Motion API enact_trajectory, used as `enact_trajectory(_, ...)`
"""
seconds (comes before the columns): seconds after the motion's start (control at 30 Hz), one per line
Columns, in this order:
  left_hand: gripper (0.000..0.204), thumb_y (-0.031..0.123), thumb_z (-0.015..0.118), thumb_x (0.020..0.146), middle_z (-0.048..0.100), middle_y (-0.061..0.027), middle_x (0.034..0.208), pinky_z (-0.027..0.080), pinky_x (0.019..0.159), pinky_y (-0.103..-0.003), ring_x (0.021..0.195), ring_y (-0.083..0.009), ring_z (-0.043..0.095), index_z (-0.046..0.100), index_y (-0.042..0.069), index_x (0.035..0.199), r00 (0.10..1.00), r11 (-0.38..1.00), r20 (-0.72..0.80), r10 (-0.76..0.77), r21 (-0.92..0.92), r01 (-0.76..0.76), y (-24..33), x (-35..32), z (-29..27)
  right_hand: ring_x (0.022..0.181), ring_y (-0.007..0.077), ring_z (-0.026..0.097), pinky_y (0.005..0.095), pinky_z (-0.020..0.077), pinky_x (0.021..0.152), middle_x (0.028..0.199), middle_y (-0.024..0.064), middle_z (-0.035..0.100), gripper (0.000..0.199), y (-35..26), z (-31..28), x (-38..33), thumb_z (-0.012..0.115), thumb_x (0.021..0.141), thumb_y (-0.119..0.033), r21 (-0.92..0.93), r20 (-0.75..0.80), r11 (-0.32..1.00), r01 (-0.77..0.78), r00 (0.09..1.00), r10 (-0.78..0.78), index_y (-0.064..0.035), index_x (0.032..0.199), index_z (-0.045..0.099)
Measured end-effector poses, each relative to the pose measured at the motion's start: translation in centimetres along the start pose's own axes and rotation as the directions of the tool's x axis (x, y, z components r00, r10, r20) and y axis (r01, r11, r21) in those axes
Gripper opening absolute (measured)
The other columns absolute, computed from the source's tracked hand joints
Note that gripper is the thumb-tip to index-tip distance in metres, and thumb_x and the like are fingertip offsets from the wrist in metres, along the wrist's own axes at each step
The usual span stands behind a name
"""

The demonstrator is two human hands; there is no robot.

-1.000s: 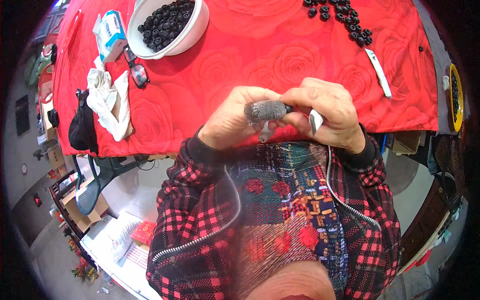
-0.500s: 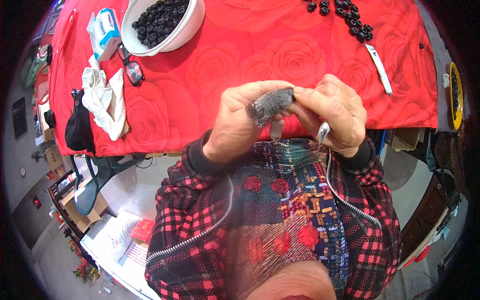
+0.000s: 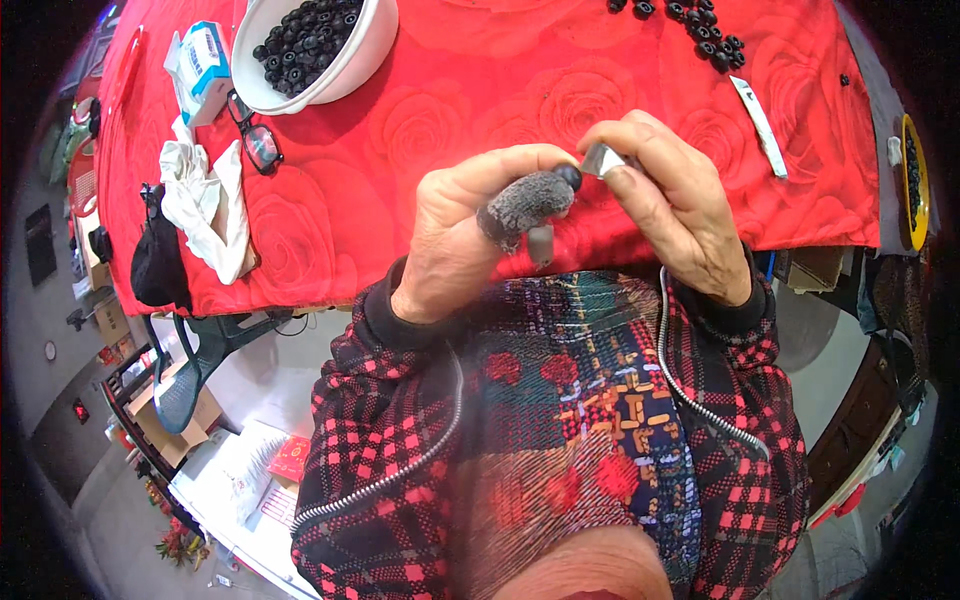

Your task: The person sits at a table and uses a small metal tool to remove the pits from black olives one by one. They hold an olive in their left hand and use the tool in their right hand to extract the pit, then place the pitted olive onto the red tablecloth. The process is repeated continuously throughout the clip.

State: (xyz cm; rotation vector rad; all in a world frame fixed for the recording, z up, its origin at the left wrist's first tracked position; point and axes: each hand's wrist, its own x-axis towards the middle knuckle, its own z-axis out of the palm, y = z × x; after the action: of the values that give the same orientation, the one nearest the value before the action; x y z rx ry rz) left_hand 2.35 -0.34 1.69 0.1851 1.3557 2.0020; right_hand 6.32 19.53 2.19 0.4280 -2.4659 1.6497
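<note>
My left hand (image 3: 455, 210) is closed, pinching a small round black piece (image 3: 568, 176) between its thumb and index finger. A fuzzy grey sleeve (image 3: 525, 208) covers that index finger, and a pale cover (image 3: 540, 245) sits on another fingertip below. Just to the right, my right hand (image 3: 680, 205) grips a small tool with a shiny, flat metal blade (image 3: 602, 160) between thumb and fingers. The blade points at the black piece, very near it; whether they touch I cannot tell. Most of the tool's handle is hidden in my palm.
On the red rose-patterned cloth (image 3: 430, 130) stands a white bowl (image 3: 372, 60) of similar black pieces. Several more (image 3: 715, 45) lie far right, near a white strip (image 3: 760, 125). Glasses (image 3: 262, 148), a box (image 3: 205, 70), white gloves (image 3: 215, 210) and a yellow dish (image 3: 920, 240) lie around.
My right hand has moved up, away from my left fingers, and the blade has turned from pointing down to pointing left. The black piece now shows clearly in my left hand.
</note>
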Motion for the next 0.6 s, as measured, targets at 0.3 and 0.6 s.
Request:
enact_trajectory(0.3, 0.030, 0.013, 0.061, 0.087, 0.064, -0.0072, 0.085, 0.048, 0.051, -0.025, 0.068, -0.0118, 0.059, 0.060, -0.003, 0.112, 0.999, 0.999, -0.035, -0.019, -0.032, 0.018, -0.36, 0.28, 0.16, 0.071, 0.0280, 0.055, 0.0355, 0.0439, 0.063, 0.078, 0.0134, 0.053, 0.016, 0.47, 0.28, 0.18, 0.054, 0.085, -0.007, -0.002, -0.022, 1.000, 0.007, 1.000, -0.007, 0.0013, 0.099, 0.057)
enact_trajectory(0.6, 0.025, 0.011, 0.058, 0.089, 0.064, -0.0067, 0.085, 0.049, 0.054, -0.023, 0.069, -0.0104, 0.059, 0.061, -0.003, 0.110, 0.999, 0.999, -0.027, -0.029, -0.015, 0.029, -0.48, 0.45, -0.03, 0.071, 0.0286, 0.056, 0.0351, 0.0448, 0.062, 0.079, 0.0135, 0.055, 0.015, 0.90, 0.12, 0.23, 0.056, 0.084, -0.005, -0.002, -0.020, 0.999, 0.036, 0.999, -0.036, 0.0014, 0.097, 0.056)
